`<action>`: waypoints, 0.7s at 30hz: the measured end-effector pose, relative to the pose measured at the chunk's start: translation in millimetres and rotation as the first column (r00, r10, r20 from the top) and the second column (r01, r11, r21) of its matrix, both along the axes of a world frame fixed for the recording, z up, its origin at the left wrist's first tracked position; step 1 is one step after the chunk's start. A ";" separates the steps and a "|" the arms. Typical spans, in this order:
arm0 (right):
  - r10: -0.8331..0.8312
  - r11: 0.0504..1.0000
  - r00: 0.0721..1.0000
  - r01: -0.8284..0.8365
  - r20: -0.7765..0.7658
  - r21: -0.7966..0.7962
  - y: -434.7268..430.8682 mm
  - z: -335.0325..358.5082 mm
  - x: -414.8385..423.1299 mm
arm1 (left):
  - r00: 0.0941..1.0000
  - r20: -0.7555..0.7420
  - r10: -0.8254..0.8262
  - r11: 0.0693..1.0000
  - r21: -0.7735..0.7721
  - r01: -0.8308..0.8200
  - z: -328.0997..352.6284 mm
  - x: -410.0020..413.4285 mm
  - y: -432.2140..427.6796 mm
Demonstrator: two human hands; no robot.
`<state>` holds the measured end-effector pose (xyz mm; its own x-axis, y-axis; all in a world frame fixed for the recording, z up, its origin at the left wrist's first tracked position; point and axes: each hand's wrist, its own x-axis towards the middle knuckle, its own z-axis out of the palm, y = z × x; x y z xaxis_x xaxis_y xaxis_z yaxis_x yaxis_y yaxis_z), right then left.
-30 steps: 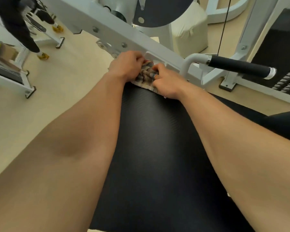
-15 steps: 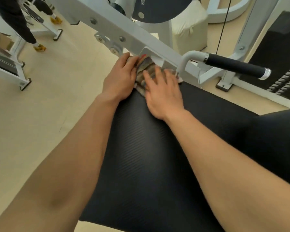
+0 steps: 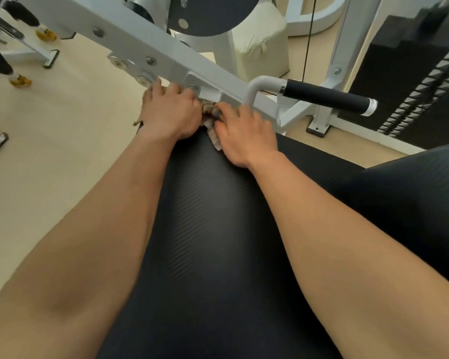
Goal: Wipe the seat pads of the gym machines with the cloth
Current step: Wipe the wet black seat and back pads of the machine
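- Cloth (image 3: pixel 211 117), mottled brown and grey, lies bunched between the two hands at the far end of the seat pad (image 3: pixel 213 229), with a frayed corner sticking out past the left wrist.
- Left hand (image 3: pixel 170 112) lies palm down on the cloth, its fingers stretched forward and pressing, the tips close to the bolts of the white frame bar (image 3: pixel 166 50).
- Right hand (image 3: pixel 244 133) rests on the cloth's other side with bent fingers and the thumb against the bunched fold; I cannot tell whether it pinches or only presses.
- Both forearms reach forward over the black ribbed pad.
- Just beyond the right hand, a white bent handle with a black grip (image 3: pixel 327 95) juts rightwards.
- Further right stands a dark weight stack (image 3: pixel 423 94); a cream cushion (image 3: pixel 259 40) sits behind the bar.
- Top left, another person's yellow shoes (image 3: pixel 21 80) stand on the beige floor (image 3: pixel 62 151).
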<state>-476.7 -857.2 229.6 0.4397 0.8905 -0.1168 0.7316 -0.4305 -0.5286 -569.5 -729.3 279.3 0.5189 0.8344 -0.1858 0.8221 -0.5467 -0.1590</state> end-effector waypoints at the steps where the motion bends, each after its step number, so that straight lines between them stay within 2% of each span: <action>1: -0.036 0.999 0.999 0.035 -0.029 -0.016 -4.2 -1.9 5.2 | 0.996 -0.088 -0.022 1.000 -0.008 0.021 1.9 13.1 -6.5; 3: -0.119 0.991 0.992 0.116 -0.043 -0.061 -11.8 -2.8 6.9 | 0.982 -0.170 -0.081 0.997 -0.021 0.079 0.2 31.3 -23.5; 4: -0.155 0.985 0.988 0.152 -0.028 -0.080 -15.4 -2.3 3.6 | 0.982 -0.160 -0.096 0.995 -0.027 0.093 -3.0 34.6 -34.3; 7: -0.229 0.969 0.973 0.228 0.005 -0.095 -36.4 0.2 -15.0 | 0.992 0.066 -0.109 0.994 -0.022 0.111 -20.2 18.6 -73.0; 9: -0.207 0.966 0.978 0.201 -0.018 -0.162 -60.4 -0.1 -33.2 | 0.983 0.150 -0.109 0.993 -0.029 0.114 -25.9 -3.6 -97.5; 14: -0.152 0.959 0.985 0.128 -0.078 -0.254 -132.1 3.4 -122.0 | 0.987 0.122 -0.104 0.994 -0.020 0.107 -26.7 -95.7 -162.2; 18: -0.033 0.977 0.998 0.022 -0.047 -0.214 -204.0 1.8 -212.8 | 0.997 0.066 -0.033 0.999 -0.006 0.034 -17.1 -199.9 -235.8; 21: 0.064 0.982 0.998 -0.065 -0.012 -0.180 -251.2 -5.5 -247.7 | 0.999 -0.015 -0.034 0.999 -0.021 0.033 -12.2 -256.9 -280.3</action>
